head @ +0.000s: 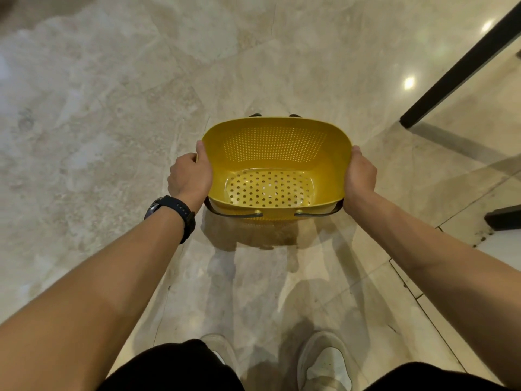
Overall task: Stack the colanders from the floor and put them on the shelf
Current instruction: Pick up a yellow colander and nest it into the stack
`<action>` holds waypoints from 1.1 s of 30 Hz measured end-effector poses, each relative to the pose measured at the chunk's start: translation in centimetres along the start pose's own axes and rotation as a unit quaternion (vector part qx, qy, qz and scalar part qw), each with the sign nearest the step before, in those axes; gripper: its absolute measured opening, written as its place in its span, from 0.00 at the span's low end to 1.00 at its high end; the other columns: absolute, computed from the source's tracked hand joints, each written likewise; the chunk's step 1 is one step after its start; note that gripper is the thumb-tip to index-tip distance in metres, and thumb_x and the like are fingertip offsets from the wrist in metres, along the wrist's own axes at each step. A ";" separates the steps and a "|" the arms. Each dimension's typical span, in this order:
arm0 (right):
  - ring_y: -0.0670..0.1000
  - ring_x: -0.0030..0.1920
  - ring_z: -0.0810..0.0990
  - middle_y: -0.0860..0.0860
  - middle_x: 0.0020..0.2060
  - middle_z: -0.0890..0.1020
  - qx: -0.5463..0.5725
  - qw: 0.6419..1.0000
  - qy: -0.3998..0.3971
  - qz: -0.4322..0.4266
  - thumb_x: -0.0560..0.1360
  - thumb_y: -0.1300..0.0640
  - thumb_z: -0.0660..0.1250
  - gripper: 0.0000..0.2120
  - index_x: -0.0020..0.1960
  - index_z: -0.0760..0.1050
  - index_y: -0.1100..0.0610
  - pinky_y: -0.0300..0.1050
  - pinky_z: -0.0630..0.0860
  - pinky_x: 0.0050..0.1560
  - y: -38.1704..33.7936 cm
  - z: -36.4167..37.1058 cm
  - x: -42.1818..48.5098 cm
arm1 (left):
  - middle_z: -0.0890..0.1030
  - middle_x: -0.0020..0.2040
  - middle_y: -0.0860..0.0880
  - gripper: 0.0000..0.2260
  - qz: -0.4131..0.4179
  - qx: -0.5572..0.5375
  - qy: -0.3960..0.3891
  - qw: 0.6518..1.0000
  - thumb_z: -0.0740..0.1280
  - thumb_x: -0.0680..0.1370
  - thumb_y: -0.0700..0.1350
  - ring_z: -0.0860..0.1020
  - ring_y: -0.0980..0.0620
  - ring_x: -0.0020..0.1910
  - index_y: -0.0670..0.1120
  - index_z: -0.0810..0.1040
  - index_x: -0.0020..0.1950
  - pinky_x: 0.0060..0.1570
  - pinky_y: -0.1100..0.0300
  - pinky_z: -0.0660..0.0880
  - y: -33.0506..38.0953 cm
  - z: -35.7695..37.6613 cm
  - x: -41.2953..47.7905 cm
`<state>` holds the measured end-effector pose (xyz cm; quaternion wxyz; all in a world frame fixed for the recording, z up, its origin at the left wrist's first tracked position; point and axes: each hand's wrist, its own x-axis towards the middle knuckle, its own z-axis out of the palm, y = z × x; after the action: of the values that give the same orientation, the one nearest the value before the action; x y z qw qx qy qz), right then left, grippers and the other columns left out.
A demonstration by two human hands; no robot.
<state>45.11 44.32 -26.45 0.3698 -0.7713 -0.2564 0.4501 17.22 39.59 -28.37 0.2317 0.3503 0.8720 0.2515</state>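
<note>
A yellow rectangular colander (275, 153) with perforated walls and bottom is held above the marble floor in the middle of the head view. Dark wire handles stick out at its near and far sides. My left hand (190, 174) grips its left rim, thumb over the edge. My right hand (361, 174) grips the right rim the same way. The colander's shadow falls on the floor just below it. A dark watch sits on my left wrist.
A black slanted leg (462, 69) of some furniture stands at the upper right, with a dark base piece (504, 218) at the right edge. My white shoes (327, 362) are at the bottom. Beige marble floor (112, 108) spreads to the left and ahead.
</note>
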 end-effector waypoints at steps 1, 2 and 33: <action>0.55 0.47 0.79 0.52 0.42 0.80 0.001 1.000 0.001 -0.005 0.80 0.42 0.57 0.18 0.39 0.75 0.52 0.56 0.76 0.57 -0.7 0.0 -0.3 | 0.73 0.30 0.48 0.28 0.002 -0.001 0.003 1.000 0.48 0.81 0.64 0.71 0.46 0.30 0.47 0.66 0.31 0.31 0.55 0.62 0.5 -0.6 -0.1; 0.54 0.45 0.78 0.51 0.40 0.79 -0.003 1.000 0.002 -0.014 0.80 0.42 0.57 0.19 0.39 0.75 0.53 0.55 0.76 0.55 -1.7 0.0 -0.7 | 0.73 0.30 0.48 0.28 0.002 -0.004 0.006 1.000 0.48 0.81 0.64 0.71 0.46 0.30 0.47 0.66 0.31 0.30 0.55 0.61 1.0 -1.3 -0.2; 0.59 0.53 0.78 0.50 0.43 0.78 -0.070 0.988 -0.100 -0.093 0.82 0.41 0.53 0.17 0.44 0.74 0.49 0.62 0.75 0.61 -56.4 -10.4 -39.9 | 0.77 0.35 0.45 0.29 -0.075 -0.064 0.081 0.992 0.50 0.80 0.64 0.75 0.43 0.37 0.45 0.70 0.31 0.36 0.54 0.67 32.3 -60.3 -11.9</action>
<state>32.25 45.31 42.22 0.3276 -0.7191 -0.3932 0.4700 5.95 34.59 39.93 0.2004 0.2470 0.8937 0.3165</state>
